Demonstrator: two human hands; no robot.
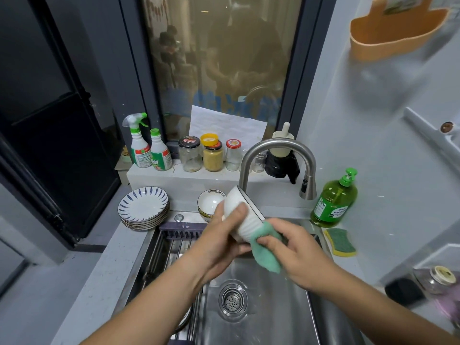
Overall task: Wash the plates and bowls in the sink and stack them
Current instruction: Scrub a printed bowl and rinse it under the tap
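My left hand grips the bowl tilted above the sink while my right hand pinches the cloth against its outer wall, so I should turn the bowl slowly, wiping round to its foot without loosening my hold.

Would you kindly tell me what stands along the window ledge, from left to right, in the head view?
Spray bottle, green-capped bottle, black-lidded jar, yellow-topped jar, red-lidded jar.
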